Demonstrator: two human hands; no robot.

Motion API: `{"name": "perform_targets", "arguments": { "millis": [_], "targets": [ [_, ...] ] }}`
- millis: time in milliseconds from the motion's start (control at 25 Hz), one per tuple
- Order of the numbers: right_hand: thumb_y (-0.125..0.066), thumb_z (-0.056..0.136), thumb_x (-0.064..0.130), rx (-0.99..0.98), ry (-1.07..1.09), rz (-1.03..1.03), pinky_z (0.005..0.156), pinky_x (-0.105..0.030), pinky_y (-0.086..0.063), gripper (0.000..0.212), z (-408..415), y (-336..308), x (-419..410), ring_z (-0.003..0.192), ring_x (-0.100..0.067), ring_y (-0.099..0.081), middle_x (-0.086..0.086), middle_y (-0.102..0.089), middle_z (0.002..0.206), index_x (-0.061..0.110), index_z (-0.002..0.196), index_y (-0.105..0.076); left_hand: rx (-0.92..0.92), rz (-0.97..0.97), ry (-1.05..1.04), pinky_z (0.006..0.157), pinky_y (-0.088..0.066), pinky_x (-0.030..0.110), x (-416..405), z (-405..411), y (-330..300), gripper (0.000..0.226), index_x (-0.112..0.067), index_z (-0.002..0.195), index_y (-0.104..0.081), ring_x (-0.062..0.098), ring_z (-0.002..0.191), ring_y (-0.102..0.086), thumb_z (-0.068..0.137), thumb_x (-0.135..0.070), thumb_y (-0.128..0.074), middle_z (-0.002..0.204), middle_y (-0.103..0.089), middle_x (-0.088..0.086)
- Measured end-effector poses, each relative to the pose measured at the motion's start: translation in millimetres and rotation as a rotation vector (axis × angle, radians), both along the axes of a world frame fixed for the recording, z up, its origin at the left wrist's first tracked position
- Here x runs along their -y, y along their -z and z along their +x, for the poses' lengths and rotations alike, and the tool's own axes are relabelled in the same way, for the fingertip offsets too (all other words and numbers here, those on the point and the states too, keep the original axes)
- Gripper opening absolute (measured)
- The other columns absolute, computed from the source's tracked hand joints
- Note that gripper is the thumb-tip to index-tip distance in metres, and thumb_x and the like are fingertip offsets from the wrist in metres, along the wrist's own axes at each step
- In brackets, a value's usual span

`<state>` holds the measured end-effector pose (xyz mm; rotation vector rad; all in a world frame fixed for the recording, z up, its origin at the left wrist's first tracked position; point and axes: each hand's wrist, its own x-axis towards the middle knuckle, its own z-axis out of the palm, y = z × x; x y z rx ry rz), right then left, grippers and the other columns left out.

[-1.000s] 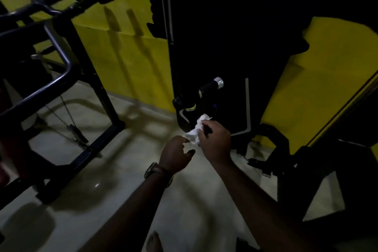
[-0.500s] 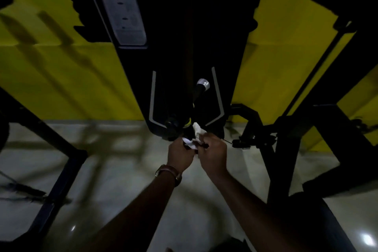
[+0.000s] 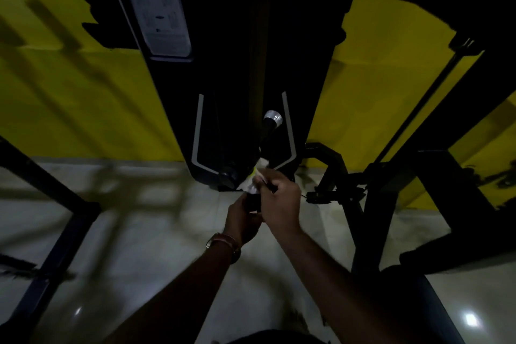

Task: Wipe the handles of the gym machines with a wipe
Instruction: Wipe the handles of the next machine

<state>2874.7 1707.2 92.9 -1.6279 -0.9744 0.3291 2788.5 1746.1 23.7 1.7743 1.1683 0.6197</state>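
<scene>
A black gym machine [image 3: 237,70] stands against the yellow wall. From its base a black handle [image 3: 269,127] with a silver end cap rises at a slant. My right hand [image 3: 279,198] pinches a crumpled white wipe [image 3: 255,179] and presses it against the handle's lower end, by a yellow ring. My left hand [image 3: 241,218], with a watch on the wrist, is closed just below and left of the right hand, touching it. What the left hand grips is hidden in shadow.
A black frame [image 3: 53,218] crosses the pale tiled floor [image 3: 156,232] at the left. Black machine legs and a slanted bar [image 3: 413,126] crowd the right side. A label plate [image 3: 156,5] sits high on the machine. The room is dim.
The view swung from the left frame to face the machine head-on. Both hands rose to the handle's base, the left closing in beside the right, and the wipe now touches the handle.
</scene>
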Motion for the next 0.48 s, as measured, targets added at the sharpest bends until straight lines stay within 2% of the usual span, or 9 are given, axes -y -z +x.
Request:
{"name": "perform_targets", "arguments": {
  "millis": [120,160,240,320,400,440,480],
  "targets": [
    [-0.069,0.086,0.010,-0.048,-0.057,0.000,0.084,-0.013,-0.050,0.015,9,1,-9,0.091,0.002,-0.064,0.007,-0.070,0.095,0.010,0.100,-0.075,0.025,-0.035,-0.003,0.067,-0.044,0.001,2,3,0,0.040,-0.012,0.109,-0.064,-0.008,0.084,-0.060,0.076,0.009,-0.069,0.097,-0.063,-0.015],
    [-0.069,0.086,0.008,-0.019,-0.072,-0.024,0.082,-0.016,-0.051,0.015,13,10,-6,0.088,0.004,-0.064,0.008,-0.070,0.093,0.010,0.100,-0.075,0.046,-0.032,-0.016,0.067,-0.045,0.002,2,2,4,0.037,-0.012,0.105,-0.065,-0.007,0.083,-0.063,0.075,0.009,-0.070,0.097,-0.066,-0.015],
    [-0.068,0.086,0.004,-0.043,-0.116,-0.084,0.074,-0.019,-0.052,0.015,19,20,2,0.080,0.009,-0.064,0.009,-0.069,0.086,0.010,0.098,-0.075,0.056,-0.027,-0.042,0.069,-0.048,0.006,1,1,13,0.043,-0.011,0.111,-0.068,-0.002,0.085,-0.066,0.073,0.005,-0.075,0.095,-0.070,-0.013],
    [-0.064,0.087,-0.002,-0.259,-0.216,-0.127,0.068,-0.015,-0.051,0.020,25,8,-7,0.072,0.008,-0.065,0.011,-0.070,0.078,0.014,0.091,-0.076,0.044,-0.042,-0.077,0.070,-0.051,0.010,1,1,14,0.048,-0.015,0.114,-0.066,0.000,0.086,-0.067,0.071,0.003,-0.076,0.092,-0.071,-0.013],
    [-0.056,0.088,-0.008,-0.518,-0.408,-0.201,0.066,-0.018,-0.052,0.039,37,-4,-27,0.068,-0.003,-0.067,0.009,-0.071,0.069,0.022,0.074,-0.077,0.053,-0.082,-0.104,0.074,-0.053,0.012,4,2,12,0.048,-0.017,0.114,-0.065,0.003,0.090,-0.066,0.071,0.003,-0.075,0.094,-0.071,-0.011],
    [-0.050,0.088,-0.011,-0.607,-0.529,-0.261,0.065,-0.020,-0.051,0.048,46,-5,-38,0.067,-0.009,-0.066,0.006,-0.070,0.067,0.023,0.068,-0.076,0.054,-0.096,-0.108,0.076,-0.052,0.010,6,3,10,0.046,-0.018,0.114,-0.065,0.004,0.093,-0.066,0.072,0.000,-0.076,0.097,-0.071,-0.009],
    [-0.046,0.087,-0.013,-0.607,-0.639,-0.338,0.066,-0.021,-0.049,0.049,54,-5,-46,0.068,-0.012,-0.065,0.002,-0.070,0.068,0.020,0.066,-0.076,0.053,-0.116,-0.107,0.076,-0.051,0.008,7,4,9,0.042,-0.019,0.111,-0.066,0.002,0.094,-0.065,0.073,-0.005,-0.078,0.099,-0.072,-0.009]
  ]
}}
